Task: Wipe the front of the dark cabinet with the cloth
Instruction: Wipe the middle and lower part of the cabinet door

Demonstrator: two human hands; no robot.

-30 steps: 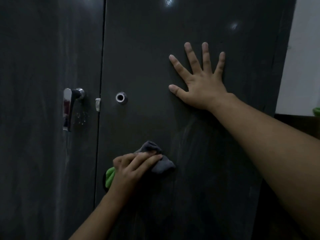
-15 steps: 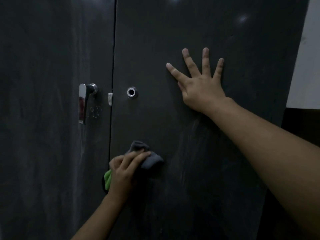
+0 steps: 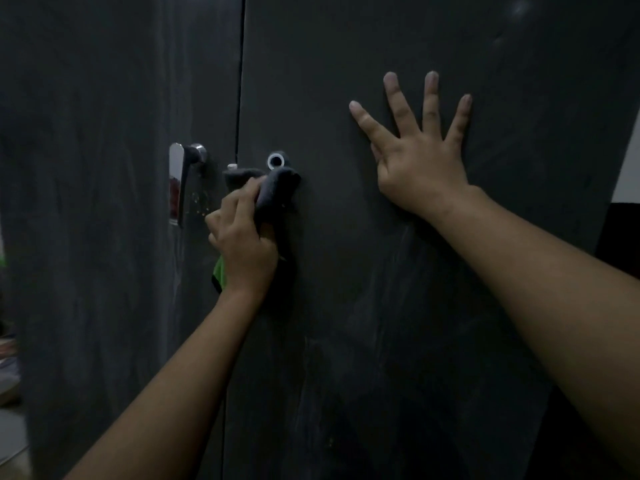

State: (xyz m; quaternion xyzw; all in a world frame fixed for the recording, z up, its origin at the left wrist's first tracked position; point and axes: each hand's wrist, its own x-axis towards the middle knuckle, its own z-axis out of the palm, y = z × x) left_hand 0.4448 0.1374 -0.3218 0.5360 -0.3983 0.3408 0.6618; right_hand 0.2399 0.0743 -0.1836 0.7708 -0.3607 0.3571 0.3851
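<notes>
The dark cabinet (image 3: pixel 346 306) fills the view, with two doors split by a vertical seam. My left hand (image 3: pixel 242 244) grips a bunched grey cloth (image 3: pixel 273 192) with a green edge (image 3: pixel 219 271) and holds it against the right door, just under the round metal lock ring (image 3: pixel 276 160). My right hand (image 3: pixel 419 161) lies flat on the right door with its fingers spread, to the right of the cloth.
A chrome lever handle (image 3: pixel 178 181) sticks out of the left door beside the seam. A pale wall (image 3: pixel 628 168) shows past the cabinet's right edge. Some blurred items (image 3: pixel 8 372) lie low at the far left.
My left hand has slid the cloth up the right door, from well below the lock ring to just under it. My right hand stays flat on the door.
</notes>
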